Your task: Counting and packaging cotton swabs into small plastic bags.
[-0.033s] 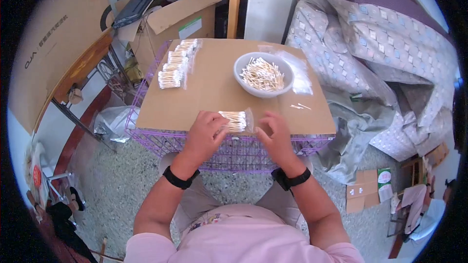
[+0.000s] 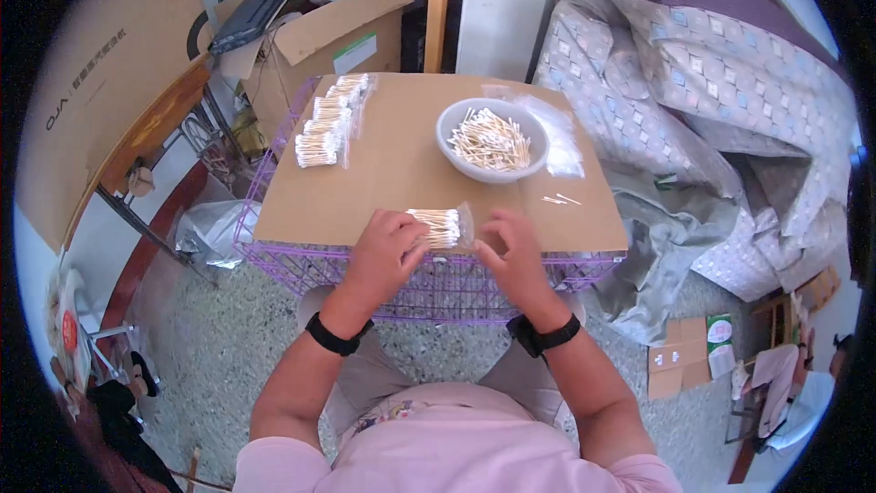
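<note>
A clear plastic bag of cotton swabs (image 2: 442, 228) lies near the front edge of the cardboard-topped surface, its swabs running left to right. My left hand (image 2: 385, 246) grips the bag's left end, covering part of it. Just off the bag's right end is my right hand (image 2: 511, 256), fingers bent, with a gap between thumb and fingertips and nothing visible in it. Beyond, a pale round bowl (image 2: 447, 148) holds a heap of loose cotton swabs (image 2: 491, 139). At the left stands a row of filled swab bags (image 2: 321, 132).
Flat clear plastic bags (image 2: 564, 151) lie to the right of the bowl. A few loose swabs (image 2: 561, 200) rest in front of them. Cardboard (image 2: 392, 128) covers a purple wire cage (image 2: 438, 288). Covered bulky items (image 2: 693, 82) crowd the right side; a person (image 2: 803, 402) sits at far right.
</note>
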Action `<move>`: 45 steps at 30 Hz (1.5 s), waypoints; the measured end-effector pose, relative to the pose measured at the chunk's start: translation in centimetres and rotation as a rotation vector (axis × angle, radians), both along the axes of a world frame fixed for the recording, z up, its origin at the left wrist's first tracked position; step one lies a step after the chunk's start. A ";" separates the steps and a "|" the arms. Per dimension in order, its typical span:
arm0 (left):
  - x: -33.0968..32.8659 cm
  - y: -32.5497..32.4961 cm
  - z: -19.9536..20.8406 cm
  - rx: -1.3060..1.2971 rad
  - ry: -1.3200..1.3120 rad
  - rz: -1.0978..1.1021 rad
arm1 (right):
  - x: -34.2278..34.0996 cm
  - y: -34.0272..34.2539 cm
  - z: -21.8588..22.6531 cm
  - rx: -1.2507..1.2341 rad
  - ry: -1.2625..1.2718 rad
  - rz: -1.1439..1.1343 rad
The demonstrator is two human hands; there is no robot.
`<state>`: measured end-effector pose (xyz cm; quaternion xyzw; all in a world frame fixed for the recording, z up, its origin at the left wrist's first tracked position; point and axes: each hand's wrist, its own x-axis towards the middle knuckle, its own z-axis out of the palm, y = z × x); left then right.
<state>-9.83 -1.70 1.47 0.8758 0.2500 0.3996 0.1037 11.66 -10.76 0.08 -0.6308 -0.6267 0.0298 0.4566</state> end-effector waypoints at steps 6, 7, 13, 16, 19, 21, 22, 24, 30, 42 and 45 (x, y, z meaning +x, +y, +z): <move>0.4 -0.8 0.0 -0.030 0.054 -0.002 | -0.7 0.4 0.2 -0.042 0.034 0.070; 0.5 -0.7 0.1 -0.026 0.074 -0.006 | -0.6 0.5 0.2 -0.034 0.033 0.063; 1.0 -0.8 0.5 -0.016 0.119 -0.019 | -0.6 1.4 -0.5 -0.018 0.041 0.023; 1.0 -0.9 0.5 -0.020 0.139 -0.020 | -0.7 1.8 -0.5 -0.045 0.080 0.026; 1.1 -0.9 0.6 -0.005 0.151 -0.020 | -0.7 2.1 -0.4 -0.050 0.166 0.043; 1.2 -0.9 0.7 0.010 0.155 -0.021 | -0.7 2.2 -0.6 -0.029 0.191 0.047; 1.3 -0.9 0.8 0.020 0.150 -0.033 | -0.6 2.3 -0.8 -0.021 0.229 0.054; 1.6 -0.9 0.8 0.031 0.146 -0.047 | -0.4 2.3 -1.0 -0.012 0.269 0.059; 1.9 -0.6 0.3 -0.012 0.127 -0.069 | -0.3 2.1 -0.6 -0.025 0.367 0.126; 1.7 -1.1 0.2 0.060 0.142 -0.012 | -0.4 1.4 -0.6 -0.084 0.285 0.085; 1.8 -1.3 -0.1 0.012 0.120 -0.008 | -0.5 1.2 -1.1 -0.062 0.342 0.078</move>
